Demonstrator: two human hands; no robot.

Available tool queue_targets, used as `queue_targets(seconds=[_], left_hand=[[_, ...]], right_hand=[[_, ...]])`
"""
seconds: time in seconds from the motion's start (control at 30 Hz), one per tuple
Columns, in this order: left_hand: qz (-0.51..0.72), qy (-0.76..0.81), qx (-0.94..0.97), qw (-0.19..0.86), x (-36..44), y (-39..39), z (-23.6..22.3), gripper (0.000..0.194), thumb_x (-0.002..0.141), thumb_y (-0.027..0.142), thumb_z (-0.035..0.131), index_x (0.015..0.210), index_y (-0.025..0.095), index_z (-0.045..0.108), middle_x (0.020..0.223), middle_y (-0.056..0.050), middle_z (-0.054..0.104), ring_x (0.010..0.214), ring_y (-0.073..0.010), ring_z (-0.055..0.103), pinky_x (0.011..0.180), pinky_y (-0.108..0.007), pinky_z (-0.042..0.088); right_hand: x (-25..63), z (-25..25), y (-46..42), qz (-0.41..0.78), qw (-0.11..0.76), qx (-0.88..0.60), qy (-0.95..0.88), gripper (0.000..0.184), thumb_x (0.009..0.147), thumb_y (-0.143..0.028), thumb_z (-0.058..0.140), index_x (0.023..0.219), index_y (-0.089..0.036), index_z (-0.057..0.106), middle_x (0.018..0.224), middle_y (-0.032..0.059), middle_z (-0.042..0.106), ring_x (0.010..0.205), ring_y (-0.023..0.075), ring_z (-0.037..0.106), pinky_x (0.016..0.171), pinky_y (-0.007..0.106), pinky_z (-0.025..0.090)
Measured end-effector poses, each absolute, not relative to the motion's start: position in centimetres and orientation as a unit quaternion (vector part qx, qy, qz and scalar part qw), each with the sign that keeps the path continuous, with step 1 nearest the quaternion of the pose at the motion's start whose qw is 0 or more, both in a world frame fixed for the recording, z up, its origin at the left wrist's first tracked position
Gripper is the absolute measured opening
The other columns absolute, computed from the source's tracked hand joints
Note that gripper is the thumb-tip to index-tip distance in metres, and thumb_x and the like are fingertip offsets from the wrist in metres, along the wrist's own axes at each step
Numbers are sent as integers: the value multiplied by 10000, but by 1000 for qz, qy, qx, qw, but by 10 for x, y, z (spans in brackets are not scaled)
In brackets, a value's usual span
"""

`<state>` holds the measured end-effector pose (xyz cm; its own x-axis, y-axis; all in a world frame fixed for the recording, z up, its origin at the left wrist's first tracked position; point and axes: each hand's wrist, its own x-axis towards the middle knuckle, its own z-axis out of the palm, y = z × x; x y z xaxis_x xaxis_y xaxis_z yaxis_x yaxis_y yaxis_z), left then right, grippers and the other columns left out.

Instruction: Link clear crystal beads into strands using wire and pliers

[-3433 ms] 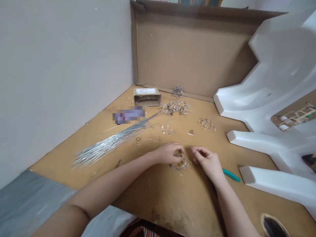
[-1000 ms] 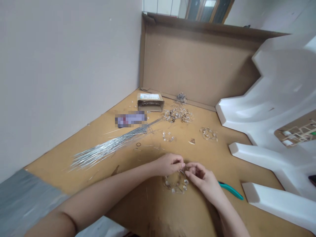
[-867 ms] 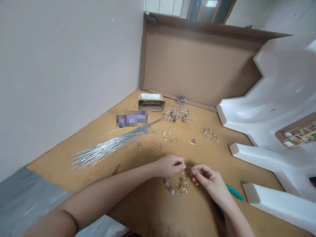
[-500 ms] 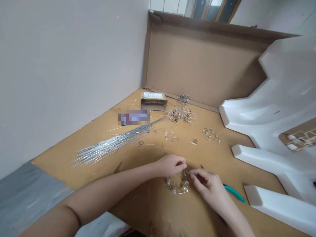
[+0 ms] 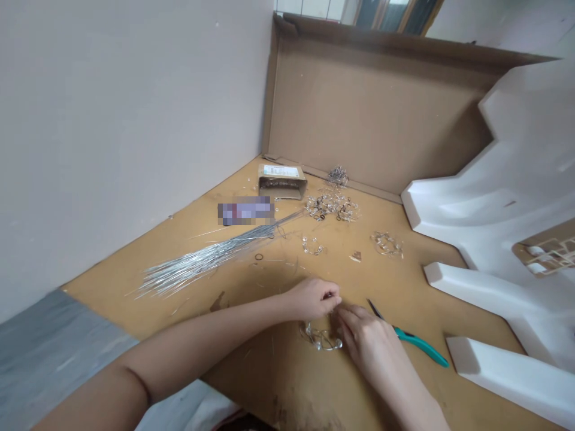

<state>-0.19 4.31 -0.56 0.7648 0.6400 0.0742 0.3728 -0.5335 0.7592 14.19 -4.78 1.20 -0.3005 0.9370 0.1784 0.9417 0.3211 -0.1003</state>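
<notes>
Pinched fingers of my left hand (image 5: 313,298) hold the upper edge of a wire ring with clear beads (image 5: 320,344). The ring hangs just above the tabletop, below the fingertips. My right hand (image 5: 369,335) is turned with its back towards me, fingertips closed at the ring's upper right side, close to my left fingers. What exactly the right fingertips pinch is hidden, though they meet the ring's wire. Partly behind my right hand lie pliers with teal handles (image 5: 422,347), their dark pointed tip showing beyond the knuckles.
A bundle of straight silver wires (image 5: 202,263) lies on the left. Behind are a small cardboard box (image 5: 283,172), a heap of beaded wire pieces (image 5: 330,205), and a dark wire clump (image 5: 338,175). Other beaded rings (image 5: 387,243) lie nearby. White moulded foam (image 5: 476,287) stands right, a cardboard panel (image 5: 377,114) behind.
My right hand has come from apart to the left hand's fingertips and rolled over, back upward. The left hand keeps its pinch on the beaded ring. More of the pliers shows.
</notes>
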Motion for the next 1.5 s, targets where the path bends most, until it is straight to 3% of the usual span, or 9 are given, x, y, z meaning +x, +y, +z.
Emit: queue_targets(seconds=[0.2,0.33,0.5,0.67,0.97,1.23,1.5], left_hand=[[192,281,872,351,-4,42,-5,227,835,285,430,693,162,557,587,40,490,574,-83,424,548,-187,298],[198,269,871,359,-3,41,-6,233,842,293,422,689,165,543,593,41,492,576,-83,426,560,-189,301],[197,272,868,365,-2,41,-6,242,847,292,410,692,161,543,587,40,499,564,-81,420,548,-187,297],[193,288,861,373,-3,41,-7,256,847,285,399,679,156,543,606,34,543,559,-78,426,543,-188,296],[197,295,867,350,-2,40,-2,262,838,273,411,628,157,514,552,40,472,546,-81,396,532,-196,273],[202,285,868,354,-2,38,0,245,836,265,412,633,157,499,563,40,483,544,-77,392,531,-190,272],[205,296,869,339,-3,39,-3,267,841,282,413,617,158,487,544,44,462,532,-77,393,522,-197,269]], right_hand=[[163,29,-49,128,208,-594,-766,243,874,-249,402,919,-225,640,832,31,678,724,137,624,653,237,462],[170,37,-48,174,219,-603,-747,262,885,-303,396,772,-214,614,681,1,627,619,123,571,616,234,439],[160,28,-51,134,163,-616,-759,278,898,-262,332,754,-202,563,721,21,622,646,139,572,602,249,410],[154,12,-52,22,121,-623,-772,276,897,-244,324,735,-202,543,681,20,599,565,140,568,519,247,348],[150,8,-53,-90,145,-582,-795,279,882,-193,325,692,-193,530,611,10,548,508,117,513,485,245,265],[147,6,-52,-116,119,-583,-795,269,855,-164,343,694,-189,557,589,10,538,480,124,502,458,251,238],[147,11,-59,-87,149,-565,-807,268,877,-174,334,758,-178,574,647,24,554,535,117,516,518,231,309]])
